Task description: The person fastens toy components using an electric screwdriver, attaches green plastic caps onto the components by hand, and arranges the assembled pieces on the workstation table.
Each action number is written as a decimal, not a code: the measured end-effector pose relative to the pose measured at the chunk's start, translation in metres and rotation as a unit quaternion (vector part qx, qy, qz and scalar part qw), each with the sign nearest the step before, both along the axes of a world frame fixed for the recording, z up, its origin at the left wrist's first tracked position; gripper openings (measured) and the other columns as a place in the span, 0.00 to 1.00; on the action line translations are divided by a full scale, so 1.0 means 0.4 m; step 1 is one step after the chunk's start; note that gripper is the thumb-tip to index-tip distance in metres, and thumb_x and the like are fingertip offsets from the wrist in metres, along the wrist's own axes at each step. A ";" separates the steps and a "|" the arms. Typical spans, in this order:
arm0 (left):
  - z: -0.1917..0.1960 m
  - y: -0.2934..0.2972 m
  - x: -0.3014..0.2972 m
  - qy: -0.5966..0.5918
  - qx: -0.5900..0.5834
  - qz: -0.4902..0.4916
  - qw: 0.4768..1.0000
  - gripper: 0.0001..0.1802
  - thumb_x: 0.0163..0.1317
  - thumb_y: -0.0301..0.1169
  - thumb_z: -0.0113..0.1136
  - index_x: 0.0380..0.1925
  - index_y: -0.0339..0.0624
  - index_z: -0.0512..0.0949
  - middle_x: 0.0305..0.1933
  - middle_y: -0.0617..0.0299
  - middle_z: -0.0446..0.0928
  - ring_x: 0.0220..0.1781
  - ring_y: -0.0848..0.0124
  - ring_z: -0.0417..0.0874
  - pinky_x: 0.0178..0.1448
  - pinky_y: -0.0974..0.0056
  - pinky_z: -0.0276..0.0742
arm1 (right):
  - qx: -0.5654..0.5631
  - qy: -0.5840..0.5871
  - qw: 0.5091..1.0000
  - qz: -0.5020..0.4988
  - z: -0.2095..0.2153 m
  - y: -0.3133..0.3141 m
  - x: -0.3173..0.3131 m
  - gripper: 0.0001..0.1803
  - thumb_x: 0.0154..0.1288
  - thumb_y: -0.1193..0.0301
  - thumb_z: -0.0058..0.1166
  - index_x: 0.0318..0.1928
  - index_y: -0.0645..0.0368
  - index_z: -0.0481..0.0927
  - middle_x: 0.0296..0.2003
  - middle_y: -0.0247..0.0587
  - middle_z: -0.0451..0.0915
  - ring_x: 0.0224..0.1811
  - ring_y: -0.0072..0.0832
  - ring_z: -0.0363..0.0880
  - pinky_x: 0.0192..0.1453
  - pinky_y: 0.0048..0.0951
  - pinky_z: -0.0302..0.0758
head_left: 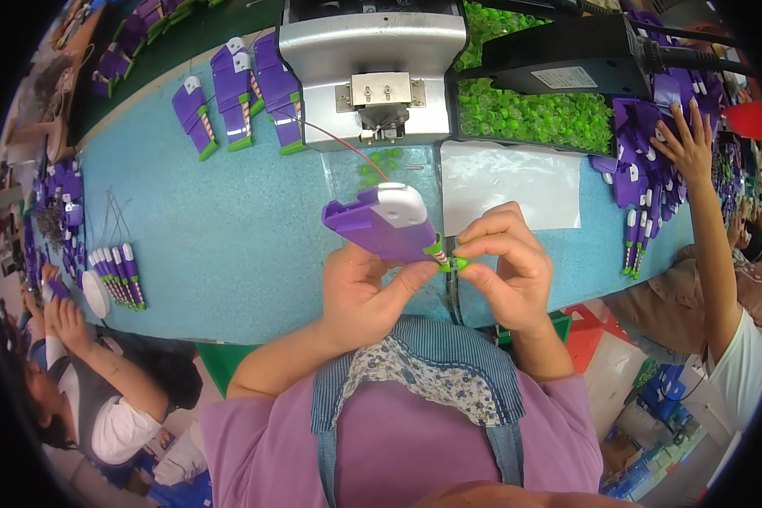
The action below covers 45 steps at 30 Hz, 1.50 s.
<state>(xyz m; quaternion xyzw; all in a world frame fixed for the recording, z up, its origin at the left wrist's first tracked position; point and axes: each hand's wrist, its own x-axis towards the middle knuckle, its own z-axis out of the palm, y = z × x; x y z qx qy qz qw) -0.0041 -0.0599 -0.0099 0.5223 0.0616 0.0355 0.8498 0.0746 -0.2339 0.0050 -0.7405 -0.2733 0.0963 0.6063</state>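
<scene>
My left hand is wrapped round a purple and white plastic toy part with a striped, green-tipped end, holding it tilted above the table. A thin red wire runs from its white top toward the machine. Between the thumb and fingertips of my right hand is a small green cap, held against or right beside the green end of the toy part. Whether the two are joined, I cannot tell.
Ahead stands a grey metal machine. A black tray holds green caps, with a black device over it. Purple parts lie at the far left. A white sheet covers the table's right; co-workers' hands reach in at the sides.
</scene>
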 end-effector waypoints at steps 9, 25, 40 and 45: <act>0.001 0.010 -0.012 0.026 0.015 0.019 0.999 0.20 0.58 0.17 0.62 0.51 0.31 0.70 0.47 0.54 0.79 0.49 0.69 0.81 0.54 0.64 0.77 | 0.050 0.065 0.997 0.014 -0.028 0.030 -0.023 0.07 0.49 0.78 0.67 0.31 0.60 0.83 0.33 0.38 0.81 0.34 0.29 0.74 0.38 0.27 0.71; -0.027 0.457 0.092 0.163 0.222 0.336 0.901 0.16 0.56 0.34 0.66 0.35 0.36 0.71 0.26 0.62 0.70 0.25 0.72 0.70 0.31 0.64 0.68 | -0.215 -0.319 0.921 -0.059 -0.117 0.203 0.105 0.12 0.46 0.83 0.55 0.34 0.64 0.80 0.32 0.44 0.77 0.34 0.41 0.77 0.36 0.37 0.74; 0.019 0.290 0.051 0.065 0.045 0.228 0.970 0.14 0.56 0.24 0.63 0.43 0.37 0.76 0.37 0.59 0.80 0.37 0.73 0.80 0.37 0.70 0.75 | 0.051 0.091 0.994 -0.010 -0.023 0.106 0.029 0.14 0.55 0.87 0.55 0.43 0.65 0.80 0.41 0.41 0.77 0.40 0.24 0.78 0.42 0.23 0.77; 0.037 0.105 0.002 0.112 0.038 0.073 0.990 0.12 0.58 0.25 0.63 0.42 0.37 0.76 0.38 0.61 0.80 0.38 0.76 0.79 0.39 0.71 0.75 | 0.102 0.120 0.987 0.020 -0.011 0.091 0.000 0.17 0.54 0.87 0.56 0.46 0.65 0.79 0.42 0.43 0.79 0.41 0.28 0.79 0.43 0.26 0.78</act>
